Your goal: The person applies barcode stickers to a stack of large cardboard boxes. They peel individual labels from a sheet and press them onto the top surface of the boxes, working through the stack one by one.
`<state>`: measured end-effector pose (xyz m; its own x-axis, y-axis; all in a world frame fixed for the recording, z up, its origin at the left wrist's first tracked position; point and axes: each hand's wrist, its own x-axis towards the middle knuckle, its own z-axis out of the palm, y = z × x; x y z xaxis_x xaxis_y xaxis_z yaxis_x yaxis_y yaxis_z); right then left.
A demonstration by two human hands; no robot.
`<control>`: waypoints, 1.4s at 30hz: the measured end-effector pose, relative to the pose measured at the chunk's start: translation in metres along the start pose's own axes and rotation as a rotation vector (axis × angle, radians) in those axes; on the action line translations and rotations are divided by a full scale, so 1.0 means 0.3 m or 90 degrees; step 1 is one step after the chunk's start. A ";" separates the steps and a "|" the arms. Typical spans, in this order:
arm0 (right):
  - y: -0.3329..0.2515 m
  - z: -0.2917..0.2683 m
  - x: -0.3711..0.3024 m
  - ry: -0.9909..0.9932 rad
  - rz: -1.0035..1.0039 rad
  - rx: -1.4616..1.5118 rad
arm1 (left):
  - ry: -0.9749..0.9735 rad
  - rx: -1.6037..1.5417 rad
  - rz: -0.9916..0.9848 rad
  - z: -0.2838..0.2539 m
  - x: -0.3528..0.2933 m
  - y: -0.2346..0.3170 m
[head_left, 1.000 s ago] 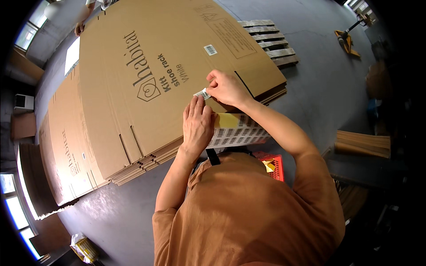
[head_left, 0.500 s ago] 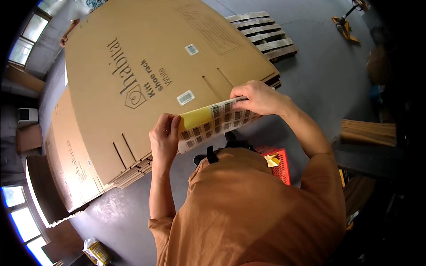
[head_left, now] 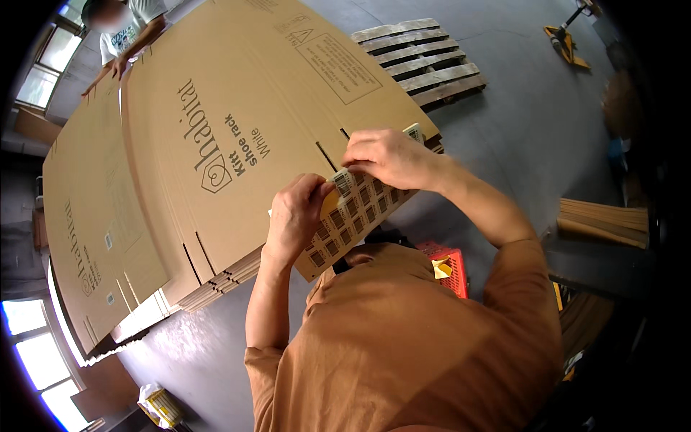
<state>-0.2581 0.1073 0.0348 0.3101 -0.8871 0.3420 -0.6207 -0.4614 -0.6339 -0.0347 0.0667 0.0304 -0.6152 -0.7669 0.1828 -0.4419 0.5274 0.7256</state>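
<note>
My left hand [head_left: 295,216] pinches the near-left end of a sheet of barcode labels [head_left: 353,219], where a patch of yellow backing shows. Across the sheet's upper edge reaches my right hand [head_left: 392,160], its fingertips closed at a white barcode label [head_left: 342,181]; whether this label is lifted clear of the sheet I cannot tell. Another white label piece [head_left: 414,132] shows just past the right hand. Below both hands lies a stack of flat brown cartons [head_left: 288,93], printed side up, with slots cut along the near edge.
A co-worker's hand [head_left: 119,67] rests at the far left on another flat carton [head_left: 86,216] bearing two labels. A wooden pallet [head_left: 425,57] lies beyond the stack, a yellow pallet jack [head_left: 565,47] farther right. By my body stands a red basket [head_left: 455,277]; cardboard pieces [head_left: 603,223] lie right.
The labelled top carton has shifted left off the stack, baring an unlabelled one. My hands have come closer together, tilting the label sheet. The co-worker has leaned further into view.
</note>
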 end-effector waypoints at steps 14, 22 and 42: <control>0.044 -0.029 0.141 0.048 -0.193 -0.044 | -0.015 -0.013 -0.274 -0.019 0.064 -0.077; 0.421 -0.081 0.502 -0.271 0.185 0.141 | -0.086 0.323 -0.031 0.022 0.188 -0.180; 0.559 0.064 0.598 -0.285 0.252 -0.030 | -0.200 0.385 -0.199 0.093 0.382 -0.161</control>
<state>-0.2927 -0.1294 -0.0234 0.3155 -0.9164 -0.2462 -0.7793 -0.1022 -0.6183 -0.1021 -0.0363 -0.0021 -0.5199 -0.8209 -0.2362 -0.8525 0.4809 0.2050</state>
